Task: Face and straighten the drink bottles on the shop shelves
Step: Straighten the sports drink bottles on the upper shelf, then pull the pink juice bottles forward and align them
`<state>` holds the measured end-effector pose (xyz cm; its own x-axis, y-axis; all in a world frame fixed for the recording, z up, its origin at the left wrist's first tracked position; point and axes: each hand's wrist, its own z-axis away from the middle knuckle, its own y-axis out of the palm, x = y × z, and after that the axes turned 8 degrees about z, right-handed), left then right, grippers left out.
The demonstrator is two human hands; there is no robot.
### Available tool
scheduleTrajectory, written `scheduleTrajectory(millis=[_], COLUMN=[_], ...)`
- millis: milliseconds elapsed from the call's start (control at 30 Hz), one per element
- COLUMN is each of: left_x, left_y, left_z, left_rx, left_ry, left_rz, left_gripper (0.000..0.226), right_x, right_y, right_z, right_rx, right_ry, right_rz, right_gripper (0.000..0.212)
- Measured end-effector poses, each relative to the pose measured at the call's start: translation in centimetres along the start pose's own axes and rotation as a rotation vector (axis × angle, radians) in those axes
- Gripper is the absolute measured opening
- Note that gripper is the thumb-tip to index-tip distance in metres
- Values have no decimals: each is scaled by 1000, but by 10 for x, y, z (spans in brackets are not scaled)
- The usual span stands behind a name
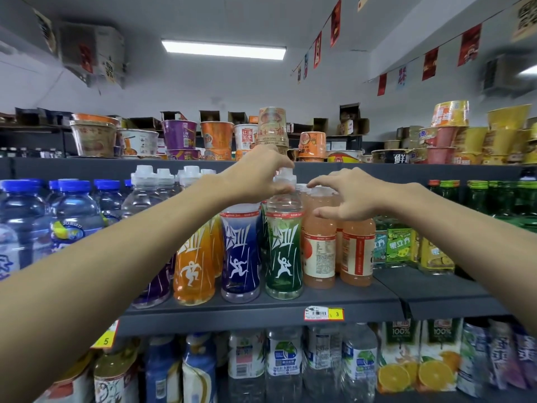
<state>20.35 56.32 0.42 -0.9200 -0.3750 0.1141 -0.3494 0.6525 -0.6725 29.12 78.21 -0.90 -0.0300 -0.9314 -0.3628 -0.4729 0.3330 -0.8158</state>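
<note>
Water bottles [74,210] with blue caps, clear liquid right up to the shoulder, stand well out to the left of the left forearm. Next along, just behind that forearm, are clear bottles [145,187] with tall white caps and colourless drink inside. Under the forearm sits a purple bottle [154,286], half hidden. Beside it is an orange bottle [193,271] full of orange drink, at the front of the shelf [261,308]. Below the wrist comes a blue bottle [239,251], upright, its leaping figure facing out.

Now the left hand [255,173]: fingers and thumb are curled round the top of the green bottle [283,248], and its white cap [286,173] peeks out between them. That bottle stands upright at the shelf front, label forward, between the blue one and the peach ones, with a price tag [324,313] just below it.

On to the right hand [348,196]: it is spread wide, fingers loosely bent, gripping nothing. It hangs over the peach drink bottles [319,248], index tip right at one of their caps; whether it touches, I cannot tell. Those bottles are filled almost to the neck with pale pinkish-orange drink, the nearest label showing its small print.

Beyond the right wrist stand dark green glass bottles [505,199]. Above both hands is a row of noodle cups [216,135], and below the right forearm, one shelf down, are orange juice cartons [398,356].
</note>
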Motion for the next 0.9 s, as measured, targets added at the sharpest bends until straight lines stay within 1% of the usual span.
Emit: scheduleTrajectory(millis=[67,200,467,733,900], left_x=[-3,-5,-9,-11,-14], left_y=[3,5,5,4,5], left_z=[-2,-4,-1,3,4], left_rx=[-22,-28,-7,-8,-2], left_ry=[5,-18,-56,-44,-53], left_rz=[-8,-39,-69,-67,-64], left_gripper=[51,53,51,46,50], right_x=[-3,-2,13,15,10], right_y=[7,19,36,22,9], right_z=[2,2,-4,12,33], right_rx=[10,-26,-69,-65,-67], right_ry=[7,51,129,172,192], right_rz=[-69,-187,-334,-373,-369], right_gripper=[69,72,60,61,58])
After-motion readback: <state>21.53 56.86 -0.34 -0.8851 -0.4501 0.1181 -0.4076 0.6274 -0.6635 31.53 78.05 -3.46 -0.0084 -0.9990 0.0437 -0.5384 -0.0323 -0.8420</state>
